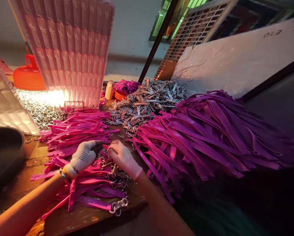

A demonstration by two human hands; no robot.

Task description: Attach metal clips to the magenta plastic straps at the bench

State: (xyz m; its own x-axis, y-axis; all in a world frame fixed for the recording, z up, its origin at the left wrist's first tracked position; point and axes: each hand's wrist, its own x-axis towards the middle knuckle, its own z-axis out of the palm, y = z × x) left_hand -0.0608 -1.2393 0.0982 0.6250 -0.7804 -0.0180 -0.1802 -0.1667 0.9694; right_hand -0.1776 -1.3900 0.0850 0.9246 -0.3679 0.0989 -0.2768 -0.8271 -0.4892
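My left hand (pixel 85 156), in a whitish knitted glove with dark fingertips, pinches a pink strap (pixel 105 146). Close beside it, the fingers of my right hand (pixel 122 156) are bent and pressed together at the strap's end; what lies inside them is hidden. The right hand has a pale covering up to the wrist. Below both hands lies a pile of pink straps (pixel 98 191) with metal clips and rings (pixel 119 206) on their right ends. Another stack of pink straps (pixel 80 127) lies just beyond the left hand.
A large heap of purple straps (pixel 198 137) covers the right side. Metal clips (pixel 149 101) are piled at the back, near a small bottle (pixel 109 90). Metal rings (pixel 40 109) lie under a lit orange lamp (pixel 29 77). A translucent ribbed panel (pixel 70 49) stands upright; a dark container (pixel 6 157) is at left.
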